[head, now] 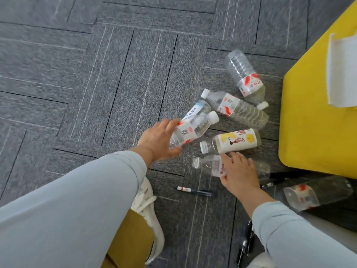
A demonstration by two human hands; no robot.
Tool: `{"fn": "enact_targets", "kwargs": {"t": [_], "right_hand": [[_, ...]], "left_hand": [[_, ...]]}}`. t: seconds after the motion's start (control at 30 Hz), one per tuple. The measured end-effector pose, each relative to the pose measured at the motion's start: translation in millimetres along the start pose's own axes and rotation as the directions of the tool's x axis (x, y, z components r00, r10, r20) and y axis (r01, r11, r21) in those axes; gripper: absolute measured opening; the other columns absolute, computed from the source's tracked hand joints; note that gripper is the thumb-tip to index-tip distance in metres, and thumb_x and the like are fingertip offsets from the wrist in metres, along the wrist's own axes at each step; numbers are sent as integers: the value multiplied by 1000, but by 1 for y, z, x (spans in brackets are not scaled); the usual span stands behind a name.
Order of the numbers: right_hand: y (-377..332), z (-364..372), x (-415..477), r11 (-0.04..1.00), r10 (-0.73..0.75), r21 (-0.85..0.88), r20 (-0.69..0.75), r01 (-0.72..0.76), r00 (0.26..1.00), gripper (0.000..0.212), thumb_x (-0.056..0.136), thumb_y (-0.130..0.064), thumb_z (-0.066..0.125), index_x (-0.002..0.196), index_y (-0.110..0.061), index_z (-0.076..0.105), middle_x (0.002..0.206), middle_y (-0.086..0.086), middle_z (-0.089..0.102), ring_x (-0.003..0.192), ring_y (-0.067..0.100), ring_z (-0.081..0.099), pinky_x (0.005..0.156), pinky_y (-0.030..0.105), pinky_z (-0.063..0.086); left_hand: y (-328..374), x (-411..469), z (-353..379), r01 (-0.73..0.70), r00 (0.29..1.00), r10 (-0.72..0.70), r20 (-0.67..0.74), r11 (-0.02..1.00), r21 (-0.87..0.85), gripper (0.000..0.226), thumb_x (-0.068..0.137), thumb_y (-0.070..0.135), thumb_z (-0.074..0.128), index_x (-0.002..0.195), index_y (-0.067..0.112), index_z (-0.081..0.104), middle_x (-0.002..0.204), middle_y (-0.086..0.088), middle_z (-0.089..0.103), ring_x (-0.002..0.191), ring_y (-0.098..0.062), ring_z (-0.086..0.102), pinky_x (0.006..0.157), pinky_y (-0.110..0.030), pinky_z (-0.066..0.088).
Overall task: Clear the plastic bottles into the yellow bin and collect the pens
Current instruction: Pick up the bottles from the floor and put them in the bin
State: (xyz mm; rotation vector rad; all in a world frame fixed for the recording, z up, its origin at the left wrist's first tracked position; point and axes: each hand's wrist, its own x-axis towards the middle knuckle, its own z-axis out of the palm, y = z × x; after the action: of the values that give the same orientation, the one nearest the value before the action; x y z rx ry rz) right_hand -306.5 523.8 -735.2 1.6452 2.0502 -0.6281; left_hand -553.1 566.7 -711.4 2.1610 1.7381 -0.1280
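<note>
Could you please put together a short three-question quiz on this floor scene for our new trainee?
1. True or false: the left hand is closed around a bottle with a white cap.
2. Which bottle is the right hand on? A) the yellow-label bottle B) the clear bottle lying next below it C) the capless bottle farthest from the person
3. Fill in: the pen with the white and red end lies on the ____, between the shoe and the right hand.

Key: 1 true; 2 B; 3 carpet.
</note>
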Motion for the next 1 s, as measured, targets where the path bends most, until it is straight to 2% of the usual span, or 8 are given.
{"fn": "enact_targets", "kwargs": {"t": [0.1, 0.2, 0.43, 0.6, 0.7, 0.77, 0.83, 1.0], "right_hand": [[4, -35, -13, 997, 17, 82, -101, -8, 995, 70, 79, -43, 61, 141, -27, 32, 128, 6, 43, 118, 28, 44, 105, 44, 32], [10, -77, -36, 978, 98, 197, -155, -67, 983, 76, 80, -48, 58, 144, -23, 25, 128, 8, 40, 111, 30, 50, 95, 40, 43], [24, -171, -121, 897, 264, 425, -300, -120, 917, 76, 88, -49, 52, 147, -18, 17, 136, 8, 40, 117, 28, 49, 90, 37, 43], [35, -233, -184, 920, 242, 387, -439, -60, 865, 77, 89, -53, 47, 149, -19, 12, 143, 8, 37, 124, 30, 45, 92, 39, 43], [77, -278, -210, 911, 374, 370, -551, -184, 746, 81, 89, -55, 46, 150, -20, 6, 147, 12, 34, 127, 34, 42, 96, 45, 41], [109, -313, -229, 826, 561, 416, -535, -381, 631, 84, 90, -57, 43, 150, -17, -1, 153, 14, 23, 135, 36, 31, 105, 47, 33], [129, -334, -254, 760, 650, 419, -493, -496, 578, 84, 91, -54, 44, 150, -14, -1, 154, 14, 20, 136, 36, 28, 107, 45, 31], [119, -330, -314, 804, 594, 313, -468, -506, 654, 72, 94, -48, 42, 149, -16, 8, 152, 12, 26, 133, 31, 34, 103, 42, 37]], "left_hand": [[4, 8, -27, 39, 998, -39, -40, 999, 9, 82, 81, 56, 59, 144, 24, 19, 127, -2, 44, 105, -19, 52, 81, -33, 54], [15, 17, -68, 94, 988, -94, -119, 996, -6, 83, 81, 58, 58, 146, 27, 16, 129, -3, 43, 104, -20, 53, 75, -33, 55], [71, 16, -178, 23, 978, -34, -204, 998, -55, 85, 83, 57, 57, 149, 29, 12, 132, -2, 45, 109, -22, 54, 78, -35, 54], [117, 10, -254, -73, 956, 45, -288, 993, -89, 84, 83, 53, 60, 148, 27, 14, 135, -3, 44, 116, -22, 51, 84, -37, 52], [148, 7, -284, -113, 944, 73, -321, 988, -106, 84, 83, 52, 60, 148, 26, 15, 134, -4, 44, 116, -24, 51, 85, -38, 51], [173, 4, -298, -148, 939, 103, -328, 983, -113, 83, 84, 52, 59, 148, 25, 14, 135, -5, 43, 118, -25, 50, 87, -40, 50], [202, -3, -309, -197, 935, 152, -321, 974, -114, 82, 84, 53, 58, 148, 26, 14, 136, -4, 42, 120, -26, 49, 89, -41, 49], [268, -30, -326, -295, 918, 256, -302, 951, -89, 85, 82, 56, 59, 148, 28, 14, 137, -2, 43, 121, -25, 48, 90, -41, 51]]}}
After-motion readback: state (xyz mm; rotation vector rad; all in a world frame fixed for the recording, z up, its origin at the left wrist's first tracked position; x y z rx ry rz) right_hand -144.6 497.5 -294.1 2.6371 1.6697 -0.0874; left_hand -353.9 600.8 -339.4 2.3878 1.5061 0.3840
